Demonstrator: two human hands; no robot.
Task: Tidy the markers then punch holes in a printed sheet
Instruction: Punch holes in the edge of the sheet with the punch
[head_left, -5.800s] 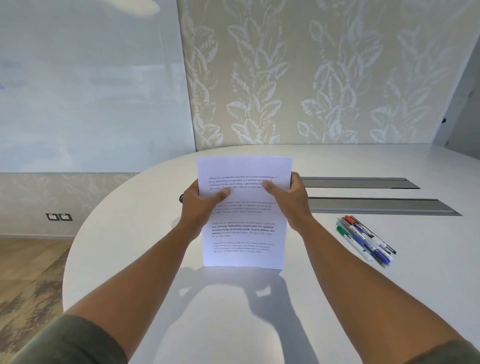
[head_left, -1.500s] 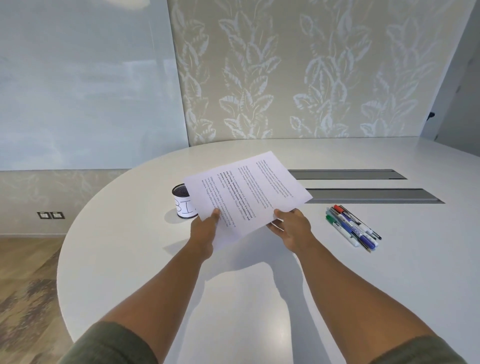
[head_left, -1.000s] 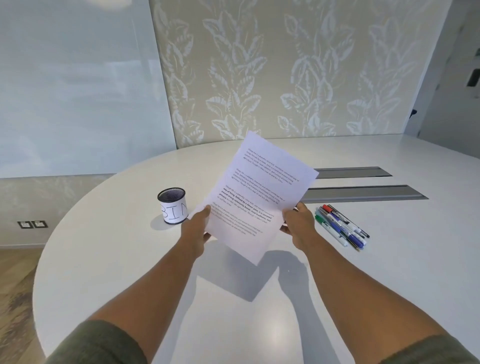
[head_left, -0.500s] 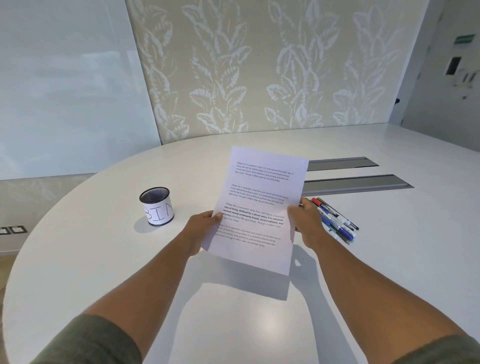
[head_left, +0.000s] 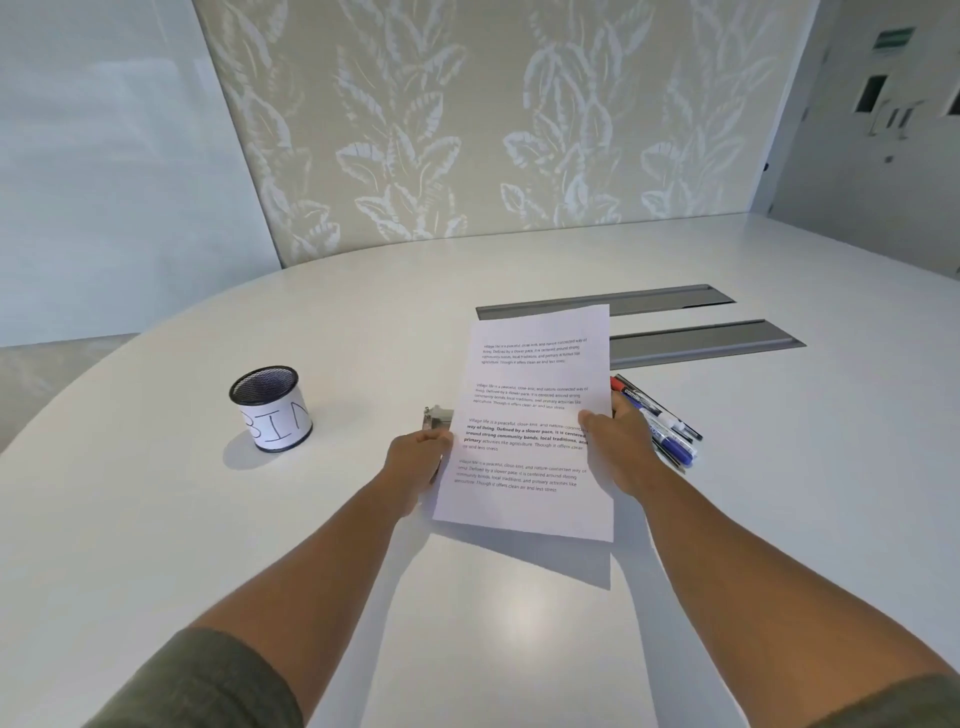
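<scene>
I hold a printed sheet (head_left: 530, 415) upright above the white table (head_left: 156, 519). My left hand (head_left: 415, 460) pinches its left edge and my right hand (head_left: 615, 447) grips its right edge. Just beyond my left hand a small metal hole punch (head_left: 436, 415) peeks out from behind the sheet, mostly hidden. Several markers (head_left: 660, 426) lie bundled on the table to the right of my right hand, partly covered by it.
A black mesh cup labelled "BIN" (head_left: 272, 408) stands on the table to the left. Two grey cable slots (head_left: 701, 340) run across the table behind the sheet. A leaf-patterned wall (head_left: 493, 119) backs the table.
The sheet went from tilted to upright and dropped lower toward the table. My view shifted right, and the metal punch came into sight beside my left hand.
</scene>
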